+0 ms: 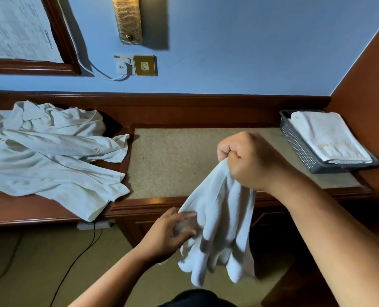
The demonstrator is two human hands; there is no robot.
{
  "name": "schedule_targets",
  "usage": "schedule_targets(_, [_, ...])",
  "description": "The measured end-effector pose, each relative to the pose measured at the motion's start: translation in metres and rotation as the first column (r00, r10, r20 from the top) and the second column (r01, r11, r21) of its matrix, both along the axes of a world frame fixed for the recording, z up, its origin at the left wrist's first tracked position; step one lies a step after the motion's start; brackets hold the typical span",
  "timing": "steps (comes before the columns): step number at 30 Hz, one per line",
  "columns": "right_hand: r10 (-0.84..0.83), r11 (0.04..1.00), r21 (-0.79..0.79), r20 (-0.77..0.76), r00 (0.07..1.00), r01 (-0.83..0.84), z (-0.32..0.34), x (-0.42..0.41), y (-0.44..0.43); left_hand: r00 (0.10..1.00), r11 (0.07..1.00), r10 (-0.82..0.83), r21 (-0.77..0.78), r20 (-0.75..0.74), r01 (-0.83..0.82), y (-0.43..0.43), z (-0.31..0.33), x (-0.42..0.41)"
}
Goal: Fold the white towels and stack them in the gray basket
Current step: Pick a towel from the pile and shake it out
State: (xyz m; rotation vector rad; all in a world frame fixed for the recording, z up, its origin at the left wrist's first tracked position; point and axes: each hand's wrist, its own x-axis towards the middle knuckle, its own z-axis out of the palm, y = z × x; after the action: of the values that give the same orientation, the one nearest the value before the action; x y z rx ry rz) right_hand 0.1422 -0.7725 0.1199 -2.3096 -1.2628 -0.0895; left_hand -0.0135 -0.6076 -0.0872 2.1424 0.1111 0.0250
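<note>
In the middle, the right hand (246,160) grips the towel (219,218) high so it hangs, and the left hand (173,231) pinches its edge, likely to spread it.

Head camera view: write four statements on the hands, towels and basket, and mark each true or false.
1. The right hand grips the hanging towel at its top. True.
2. The basket is empty. False: a folded towel lies in it.
3. The left hand rests flat on the desk. False: it holds the hanging towel's side edge.
4. Unfolded towels lie heaped at the desk's left. True.
</note>
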Motion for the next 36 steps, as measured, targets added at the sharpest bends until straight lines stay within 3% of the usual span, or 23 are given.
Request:
schedule_targets(3, [0.087,0.980,-0.174,-0.052,0.995,-0.094,-0.009,-0.007,0.008,0.983,0.994,0.011,-0.105,0.183,0.009,-0.016,0.038,0.018])
schedule_targets(5, [0.110,0.966,-0.229,-0.059,0.992,-0.120,-0.013,-0.011,0.012,0.973,0.986,0.019,-0.168,0.230,0.020,-0.024,0.059,0.025])
schedule_targets(10, [0.096,0.968,-0.234,0.002,0.995,-0.093,-0.007,-0.010,0.009,0.926,0.915,0.156,-0.404,0.344,-0.004,-0.035,0.070,0.024])
schedule_targets(12, [0.102,0.968,-0.229,0.010,0.995,-0.097,-0.007,-0.009,0.008,0.928,0.903,0.151,-0.429,0.341,0.011,-0.039,0.068,0.021])
schedule_targets(14, [0.106,0.974,-0.203,0.002,0.994,-0.103,-0.011,-0.010,0.007,0.943,0.936,0.107,-0.351,0.315,0.011,-0.045,0.065,0.021])
schedule_targets(16, [0.075,0.977,-0.200,-0.026,0.997,-0.079,-0.014,-0.009,0.005,0.960,0.993,0.030,-0.121,0.278,0.004,-0.046,0.051,0.024])
schedule_targets(18, [0.042,0.965,-0.254,-0.077,0.996,-0.060,-0.014,-0.006,0.004,0.986,0.992,-0.031,0.128,0.164,0.009,-0.040,0.030,0.027])
schedule_targets(22, [-0.014,0.865,-0.499,-0.121,0.993,-0.048,-0.009,0.001,-0.002,0.992,0.914,-0.024,0.401,-0.121,0.071,-0.014,-0.016,0.018])
schedule_targets(26, [-0.013,0.788,-0.615,-0.082,0.997,-0.040,-0.013,0.007,-0.008,0.909,0.778,0.111,0.604,-0.402,0.172,0.024,-0.058,-0.002])
schedule_targets(30, [-0.061,0.827,-0.562,-0.063,0.996,0.015,-0.010,0.011,-0.012,0.755,0.714,0.332,0.674,-0.565,0.189,0.066,-0.089,-0.043])
schedule_targets(33, [-0.027,0.841,-0.541,-0.065,0.998,-0.012,-0.011,0.007,-0.008,0.718,0.700,0.482,0.714,-0.502,0.029,0.079,-0.093,-0.054])
schedule_targets(36, [0.022,0.841,-0.539,-0.060,0.998,-0.051,-0.014,0.000,0.000,0.749,0.747,0.470,0.663,-0.467,-0.056,0.076,-0.082,-0.037])
